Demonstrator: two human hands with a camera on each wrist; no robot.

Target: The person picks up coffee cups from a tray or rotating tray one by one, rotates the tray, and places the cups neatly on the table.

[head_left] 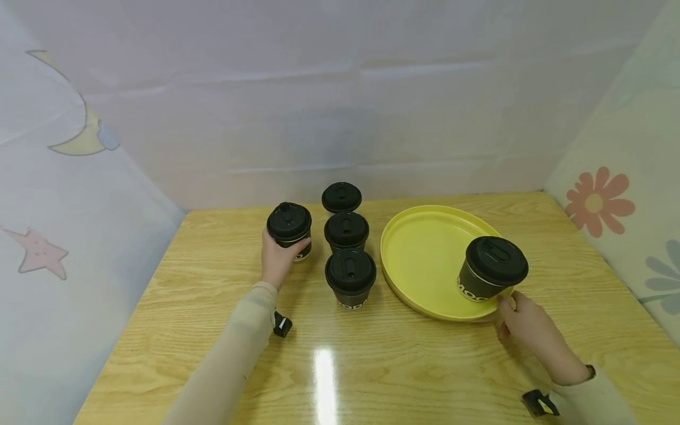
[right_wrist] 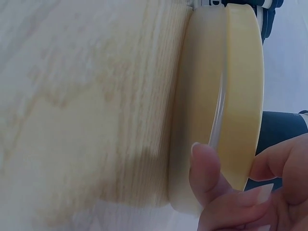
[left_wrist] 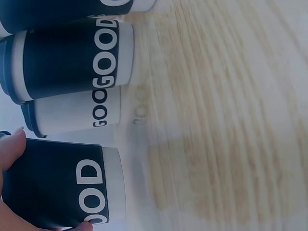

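Observation:
Near the back left of the table, my left hand grips a dark takeaway coffee cup with a black lid, thumb on one side and fingers around the other. On the right, my right hand pinches the near-right rim of a round yellow tray. In the right wrist view, fingers reach under the tray's edge while another digit lies on its far side. One lidded coffee cup stands on the tray close to that hand, its lettering facing me.
Three more lidded cups form a row between my left hand and the tray: a near cup, a middle cup and a far cup. All this is on a wooden table, with hanging cloth behind and at both sides.

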